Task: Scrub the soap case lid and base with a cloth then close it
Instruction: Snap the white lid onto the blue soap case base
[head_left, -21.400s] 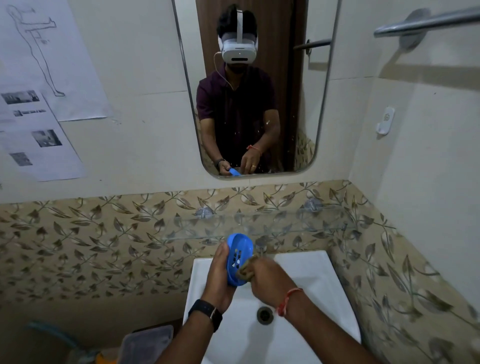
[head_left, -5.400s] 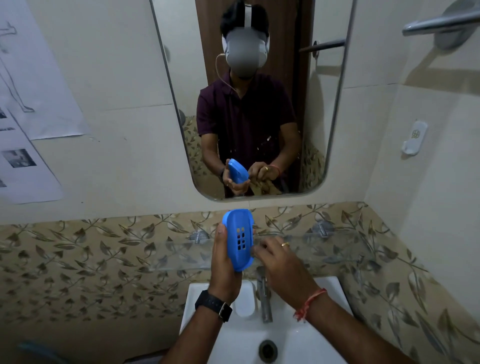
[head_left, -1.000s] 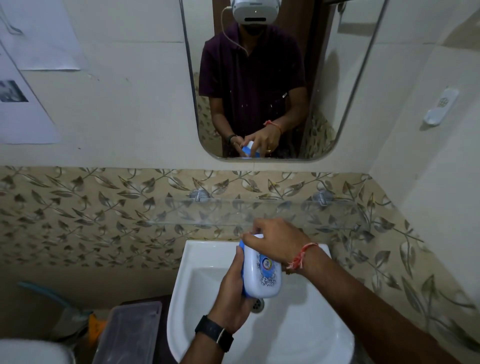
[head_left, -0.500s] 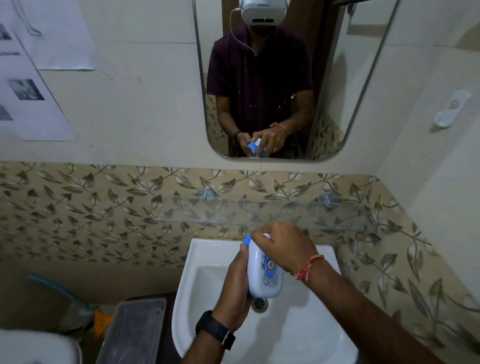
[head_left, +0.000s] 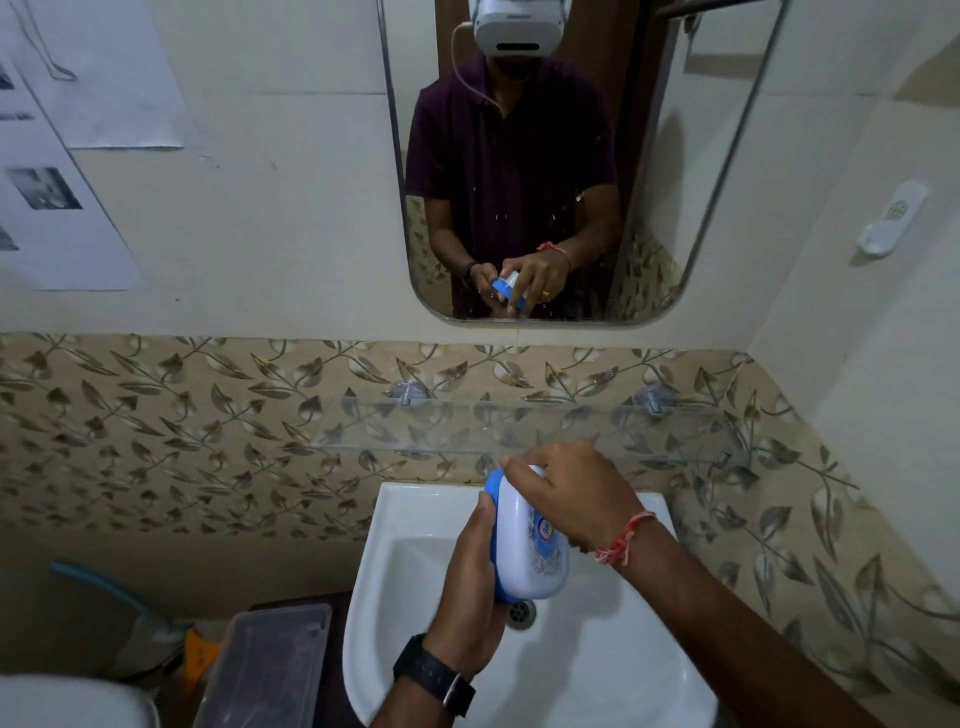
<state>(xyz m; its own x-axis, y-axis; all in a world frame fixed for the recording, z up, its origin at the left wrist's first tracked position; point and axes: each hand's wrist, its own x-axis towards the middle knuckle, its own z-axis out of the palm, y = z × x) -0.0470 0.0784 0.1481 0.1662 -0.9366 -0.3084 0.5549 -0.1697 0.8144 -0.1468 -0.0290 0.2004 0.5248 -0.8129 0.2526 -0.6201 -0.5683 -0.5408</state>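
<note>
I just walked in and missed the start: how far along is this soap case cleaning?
Nearly finished, it seems. No cloth is in sight, so the scrubbing looks done. The white lid sits against the blue base, held on edge over the sink. The left hand grips the base side while the right hand presses the lid on. What may remain is seating it fully; the seam is mostly hidden.

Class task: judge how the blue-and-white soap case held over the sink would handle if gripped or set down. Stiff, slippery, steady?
The soap case probably stays stiff: it keeps its shape between both hands. Its glossy lid may be slippery. Its rounded ends suggest it would tip if stood upright.
</note>
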